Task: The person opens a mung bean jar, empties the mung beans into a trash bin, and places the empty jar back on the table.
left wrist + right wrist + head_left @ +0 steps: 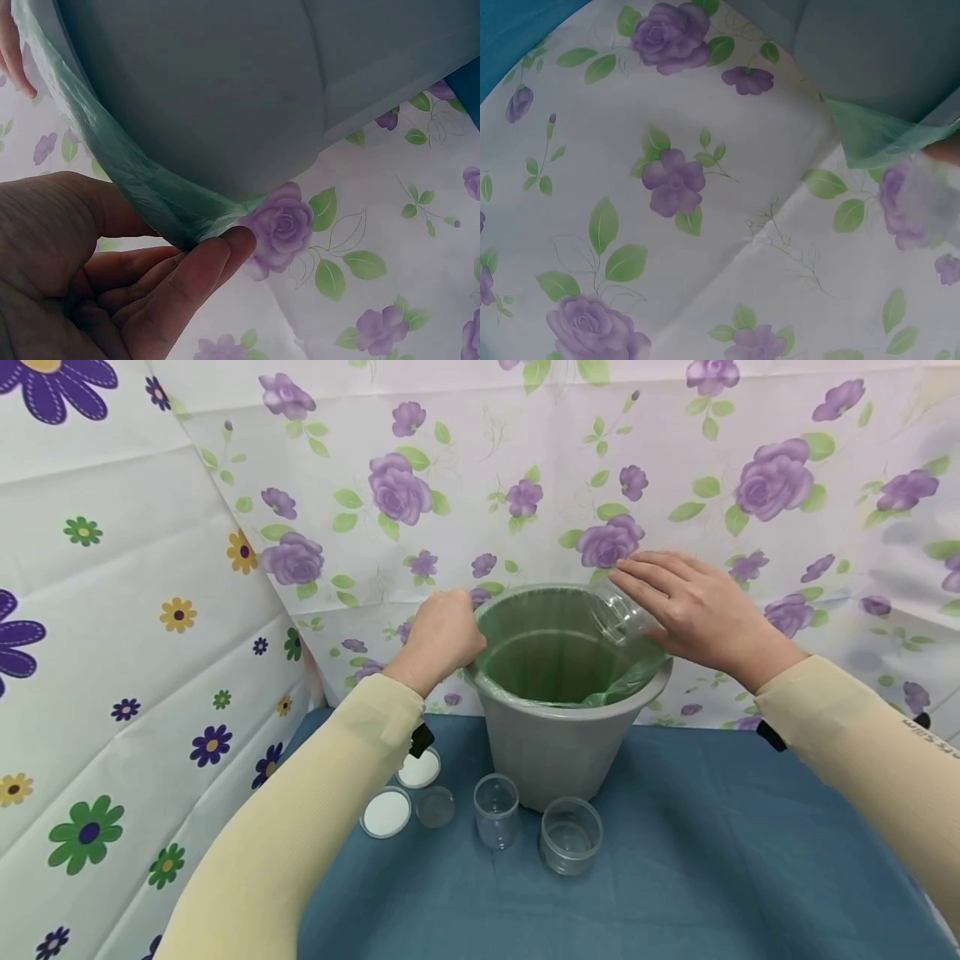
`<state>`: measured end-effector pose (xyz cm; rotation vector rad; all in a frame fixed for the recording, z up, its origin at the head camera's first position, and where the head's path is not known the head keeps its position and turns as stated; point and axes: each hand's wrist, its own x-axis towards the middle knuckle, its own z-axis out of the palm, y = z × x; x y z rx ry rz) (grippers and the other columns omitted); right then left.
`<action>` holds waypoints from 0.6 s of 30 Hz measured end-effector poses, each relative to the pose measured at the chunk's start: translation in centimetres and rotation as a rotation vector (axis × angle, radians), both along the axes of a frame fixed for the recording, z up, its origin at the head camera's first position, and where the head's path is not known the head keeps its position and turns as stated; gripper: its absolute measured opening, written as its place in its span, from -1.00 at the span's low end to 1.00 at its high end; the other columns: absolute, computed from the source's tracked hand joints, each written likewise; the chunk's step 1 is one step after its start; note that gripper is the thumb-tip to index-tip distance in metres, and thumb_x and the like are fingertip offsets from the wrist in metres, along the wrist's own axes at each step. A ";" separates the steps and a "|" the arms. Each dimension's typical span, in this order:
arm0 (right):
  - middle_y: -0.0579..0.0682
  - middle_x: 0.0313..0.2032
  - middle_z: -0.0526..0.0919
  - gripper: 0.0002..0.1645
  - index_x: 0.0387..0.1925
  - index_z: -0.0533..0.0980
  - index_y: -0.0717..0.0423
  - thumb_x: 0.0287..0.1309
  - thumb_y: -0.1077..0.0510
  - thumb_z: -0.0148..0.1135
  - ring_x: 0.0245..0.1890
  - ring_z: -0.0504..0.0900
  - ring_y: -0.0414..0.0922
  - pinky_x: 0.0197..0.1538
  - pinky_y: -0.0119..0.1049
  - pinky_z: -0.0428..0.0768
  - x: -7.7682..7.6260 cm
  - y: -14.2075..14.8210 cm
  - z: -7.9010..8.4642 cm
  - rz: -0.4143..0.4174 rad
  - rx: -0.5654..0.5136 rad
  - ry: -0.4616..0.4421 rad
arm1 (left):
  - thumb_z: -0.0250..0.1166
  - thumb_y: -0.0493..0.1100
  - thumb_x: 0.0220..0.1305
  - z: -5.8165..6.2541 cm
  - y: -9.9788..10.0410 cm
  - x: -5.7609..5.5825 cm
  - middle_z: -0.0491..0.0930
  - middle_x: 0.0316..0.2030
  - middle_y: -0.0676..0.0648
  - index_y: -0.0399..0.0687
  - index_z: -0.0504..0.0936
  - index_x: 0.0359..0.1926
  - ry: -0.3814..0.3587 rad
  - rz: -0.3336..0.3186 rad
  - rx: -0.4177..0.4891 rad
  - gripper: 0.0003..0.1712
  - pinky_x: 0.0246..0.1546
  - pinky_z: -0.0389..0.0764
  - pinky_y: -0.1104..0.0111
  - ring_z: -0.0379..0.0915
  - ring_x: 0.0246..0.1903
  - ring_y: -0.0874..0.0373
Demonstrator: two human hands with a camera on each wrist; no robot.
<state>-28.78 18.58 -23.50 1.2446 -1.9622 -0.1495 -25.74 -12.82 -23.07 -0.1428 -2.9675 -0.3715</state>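
Observation:
A grey bin [555,752] stands on the blue cloth, lined with a thin green plastic bag [633,681] folded over its rim. At the rim's left side, my left hand [446,631] pinches the bag; in the left wrist view, thumb and fingertips [199,262] meet on the green film [142,176]. Across the bin, my right hand [693,606] holds a clear plastic jar [618,614] tilted over the opening. The right wrist view catches only a bit of that hand [945,151], beside a hanging bag edge [881,139].
Two clear jars, one taller [496,831] and one wider [570,843], stand in front of the bin. Left of them lie two white lids [386,812] and a clear disc [436,807]. Flowered sheets [450,527] hang behind and at left.

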 end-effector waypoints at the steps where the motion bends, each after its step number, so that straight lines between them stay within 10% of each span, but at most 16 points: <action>1: 0.15 0.25 0.41 -0.05 0.30 0.30 0.15 -0.22 0.40 0.44 0.28 0.35 0.10 0.37 -0.03 0.25 0.0 0.0 0.0 -0.002 0.002 0.000 | 0.21 -0.20 0.10 0.0 0.0 0.0 0.28 -0.71 0.03 -0.07 0.43 -0.54 0.002 -0.001 -0.001 -0.85 -0.65 0.35 0.36 0.27 -0.66 0.15; 18: 0.14 0.27 0.39 -0.14 0.31 0.28 0.12 -0.08 0.42 0.34 0.29 0.33 0.09 0.38 -0.03 0.23 0.0 0.0 -0.1 -0.011 0.017 0.028 | 0.21 -0.21 0.09 -0.1 0.0 -0.1 0.15 -0.74 0.06 -0.04 0.37 -0.62 0.006 -0.006 -0.001 -0.77 -0.66 0.31 0.37 0.18 -0.70 0.18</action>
